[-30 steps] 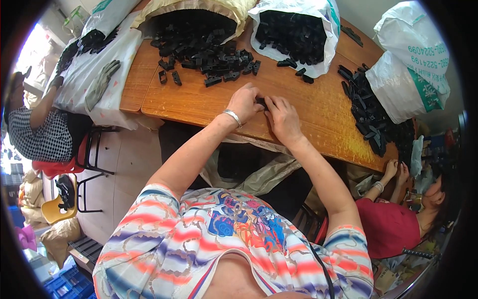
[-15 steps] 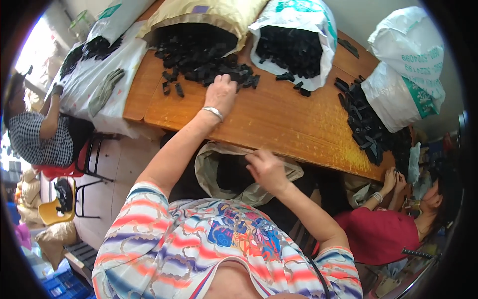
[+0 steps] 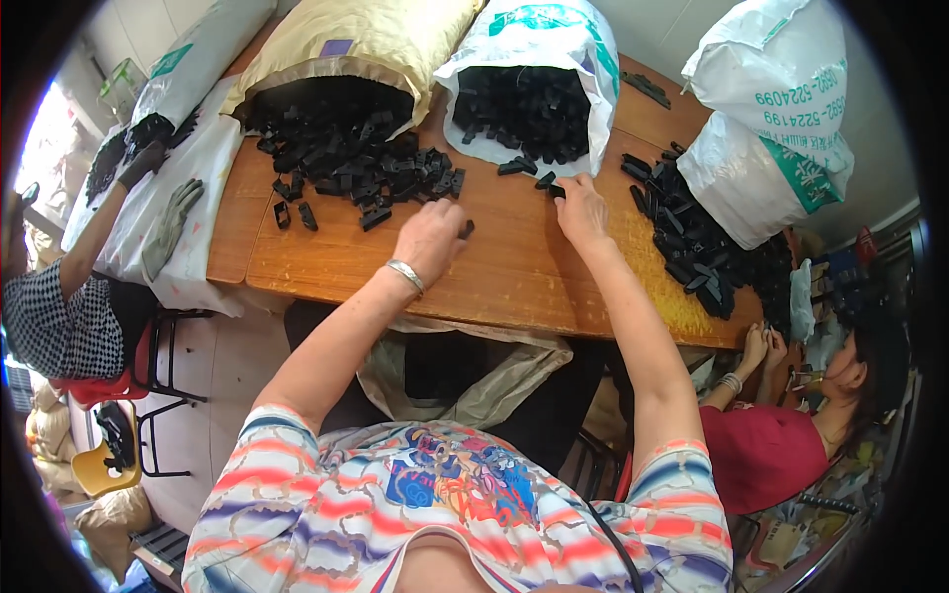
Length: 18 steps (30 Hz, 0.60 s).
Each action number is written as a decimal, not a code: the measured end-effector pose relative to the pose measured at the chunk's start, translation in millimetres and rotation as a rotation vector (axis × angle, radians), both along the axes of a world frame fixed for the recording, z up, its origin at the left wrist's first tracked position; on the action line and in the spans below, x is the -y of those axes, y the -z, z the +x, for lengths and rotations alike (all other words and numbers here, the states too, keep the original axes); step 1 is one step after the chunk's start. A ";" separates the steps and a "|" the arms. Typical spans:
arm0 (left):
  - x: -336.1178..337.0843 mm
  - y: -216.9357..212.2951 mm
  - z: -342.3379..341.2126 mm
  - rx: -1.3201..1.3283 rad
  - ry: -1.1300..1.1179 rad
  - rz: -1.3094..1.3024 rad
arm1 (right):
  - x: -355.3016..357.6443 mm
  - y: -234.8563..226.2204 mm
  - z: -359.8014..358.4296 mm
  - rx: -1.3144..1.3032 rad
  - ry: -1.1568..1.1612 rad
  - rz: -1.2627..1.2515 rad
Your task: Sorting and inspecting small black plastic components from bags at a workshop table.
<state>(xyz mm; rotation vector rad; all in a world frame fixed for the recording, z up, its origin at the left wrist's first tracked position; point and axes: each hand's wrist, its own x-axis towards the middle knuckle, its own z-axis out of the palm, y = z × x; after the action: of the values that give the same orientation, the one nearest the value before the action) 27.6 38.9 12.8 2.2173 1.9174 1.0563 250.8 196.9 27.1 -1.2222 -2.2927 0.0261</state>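
Note:
My left hand (image 3: 431,241) is over the wooden table, its fingers closed on a small black plastic part (image 3: 468,229) that sticks out past the fingertips. My right hand (image 3: 583,210) pinches another black plastic part (image 3: 556,188) at the mouth of the white sack (image 3: 605,99). Inside that sack are many more black parts. Left of it, a heap of black parts (image 3: 366,168) spills from the tan sack (image 3: 336,71) onto the wooden table (image 3: 504,282). An open beige sack (image 3: 519,368) with a dark inside hangs below the table edge, in front of my body.
More black parts (image 3: 692,237) lie at the table's right, by two white sacks (image 3: 741,183). A co-worker in red (image 3: 761,450) handles something there. To the left, another person's gloved hand (image 3: 143,166) reaches into black parts; a grey glove (image 3: 170,227) lies nearby.
My right hand has gone from above the beige sack up to the white sack's mouth and pinches a part. My left hand has drawn back from the heap with a part. The view has shifted.

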 end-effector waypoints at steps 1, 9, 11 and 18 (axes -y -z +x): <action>-1.7 0.0 6.4 0.031 0.040 -0.013 | -8.2 1.6 -1.0 0.090 0.012 0.002; 4.5 5.6 9.3 0.168 0.080 -0.030 | 17.3 -24.1 -21.4 0.112 0.122 -0.562; 8.1 5.7 7.1 0.182 0.027 -0.010 | 21.6 -20.8 -14.7 -0.055 0.155 -0.782; 12.1 11.5 3.3 0.136 -0.056 -0.049 | 37.4 -14.7 0.4 0.152 -0.260 -0.128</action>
<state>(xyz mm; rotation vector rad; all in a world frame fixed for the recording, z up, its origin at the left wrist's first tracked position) 30.8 26.8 1.2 2.0218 1.9366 1.1224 251.2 159.5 41.8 -1.0085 -2.6050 0.1814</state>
